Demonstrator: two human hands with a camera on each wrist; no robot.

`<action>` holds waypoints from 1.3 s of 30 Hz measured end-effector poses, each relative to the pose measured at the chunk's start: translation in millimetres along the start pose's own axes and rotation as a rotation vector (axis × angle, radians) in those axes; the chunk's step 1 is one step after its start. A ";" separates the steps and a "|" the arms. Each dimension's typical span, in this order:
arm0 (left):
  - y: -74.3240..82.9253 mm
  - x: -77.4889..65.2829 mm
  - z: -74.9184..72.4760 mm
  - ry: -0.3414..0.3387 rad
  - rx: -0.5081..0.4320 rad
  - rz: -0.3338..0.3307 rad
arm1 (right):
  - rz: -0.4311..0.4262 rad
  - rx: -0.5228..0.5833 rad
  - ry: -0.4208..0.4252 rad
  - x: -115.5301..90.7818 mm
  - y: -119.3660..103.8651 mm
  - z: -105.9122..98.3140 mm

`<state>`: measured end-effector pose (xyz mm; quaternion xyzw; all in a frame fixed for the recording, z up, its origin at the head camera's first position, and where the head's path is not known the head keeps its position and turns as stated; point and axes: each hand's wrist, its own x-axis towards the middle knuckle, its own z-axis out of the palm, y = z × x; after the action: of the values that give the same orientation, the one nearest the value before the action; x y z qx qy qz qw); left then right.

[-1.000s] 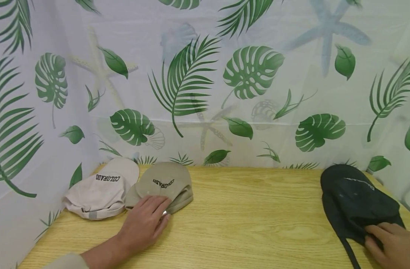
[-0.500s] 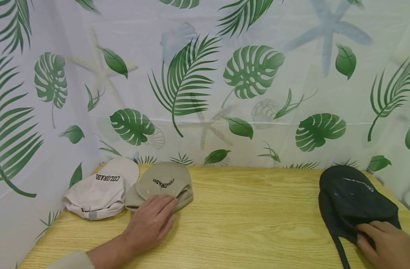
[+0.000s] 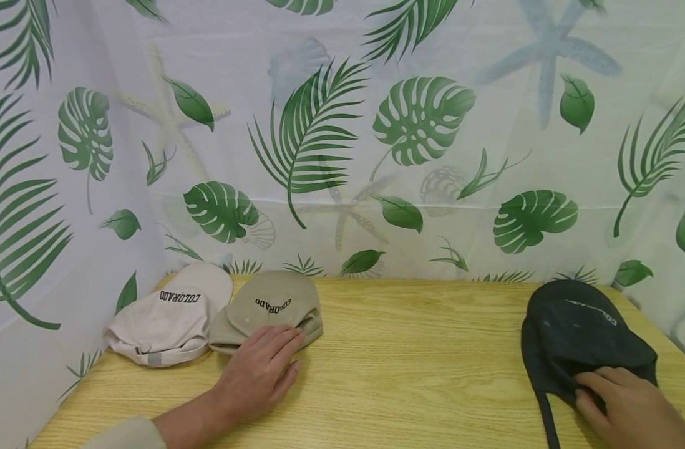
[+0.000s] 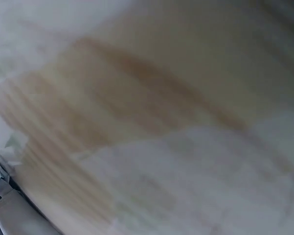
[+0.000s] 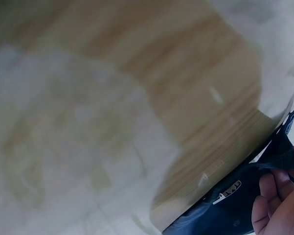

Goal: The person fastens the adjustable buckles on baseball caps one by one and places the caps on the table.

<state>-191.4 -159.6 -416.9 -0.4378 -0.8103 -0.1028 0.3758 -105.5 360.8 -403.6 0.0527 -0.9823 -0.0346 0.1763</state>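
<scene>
In the head view a khaki cap (image 3: 275, 296) with dark COLORADO lettering lies at the left of the table. My left hand (image 3: 261, 368) rests against its near edge, fingers loosely bent, thumb apart from them. Part of a cap (image 4: 22, 215) with a metal buckle (image 4: 2, 169) shows in the left wrist view's corner. On the right, a black cap (image 3: 589, 330) stands tilted, its strap (image 3: 547, 418) hanging toward me. My right hand (image 3: 629, 399) grips its near edge. The right wrist view shows curled fingers (image 5: 270, 196) at the dark cap (image 5: 225, 210); the fingertips are partly hidden.
A pale cap (image 3: 174, 315), also lettered COLORADO, sits left of the khaki one, touching it. The wooden table (image 3: 415, 362) runs back to a white leaf-print curtain (image 3: 365, 137), which also hangs along both sides.
The black cap and my right hand have shifted left together. My left hand has slid slightly right along the khaki cap, which stays in place. The pale cap has not moved.
</scene>
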 end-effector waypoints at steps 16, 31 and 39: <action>5.3 4.5 2.8 -0.049 0.033 0.024 | -0.040 0.084 0.007 6.2 -24.9 -1.7; 9.9 6.4 5.1 -0.066 0.021 0.034 | -0.123 0.120 0.072 11.3 -46.5 -3.1; 11.6 8.4 5.6 -0.064 0.026 0.045 | -0.187 0.143 0.163 13.5 -56.5 -1.9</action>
<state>-188.0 -144.6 -416.8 -0.4544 -0.8129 -0.0699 0.3575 -112.2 303.2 -402.1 0.1589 -0.9555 0.0235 0.2474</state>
